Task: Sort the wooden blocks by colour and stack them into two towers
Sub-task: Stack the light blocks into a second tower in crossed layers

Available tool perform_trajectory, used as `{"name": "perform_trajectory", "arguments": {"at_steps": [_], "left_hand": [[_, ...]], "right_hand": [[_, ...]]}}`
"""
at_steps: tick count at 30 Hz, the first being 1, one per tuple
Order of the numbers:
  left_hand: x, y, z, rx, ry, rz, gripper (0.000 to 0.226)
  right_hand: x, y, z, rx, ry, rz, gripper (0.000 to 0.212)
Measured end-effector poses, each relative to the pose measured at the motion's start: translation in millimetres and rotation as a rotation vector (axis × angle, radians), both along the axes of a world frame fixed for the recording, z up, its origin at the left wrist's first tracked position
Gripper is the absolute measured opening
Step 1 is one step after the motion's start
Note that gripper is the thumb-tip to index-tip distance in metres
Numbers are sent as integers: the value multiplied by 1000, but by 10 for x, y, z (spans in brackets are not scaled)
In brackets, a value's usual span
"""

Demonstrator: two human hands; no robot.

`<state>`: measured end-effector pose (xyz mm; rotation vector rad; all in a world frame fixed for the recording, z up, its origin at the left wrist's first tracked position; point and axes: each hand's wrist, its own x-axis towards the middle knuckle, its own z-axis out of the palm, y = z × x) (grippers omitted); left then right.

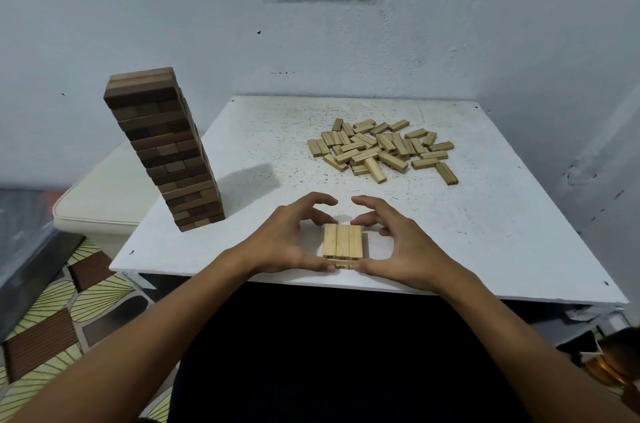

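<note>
Fingers of my left hand [284, 242] and right hand [398, 246] curl around the short light-block stack [343, 246] at the white table's [485, 232] near edge, thumbs pressing its front layer. Loose light blocks [381, 149] lie far right; I see the dark tower [166, 149] standing at left.
</note>
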<state>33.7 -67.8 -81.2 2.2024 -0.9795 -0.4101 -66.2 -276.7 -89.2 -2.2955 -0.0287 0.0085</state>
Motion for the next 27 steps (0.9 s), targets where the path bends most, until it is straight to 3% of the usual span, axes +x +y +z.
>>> {"name": "perform_trajectory", "arguments": {"at_steps": [27], "left_hand": [[12, -45, -58, -19, 3, 2, 78]], "right_hand": [[-6, 46, -15, 5, -1, -38, 98]]}}
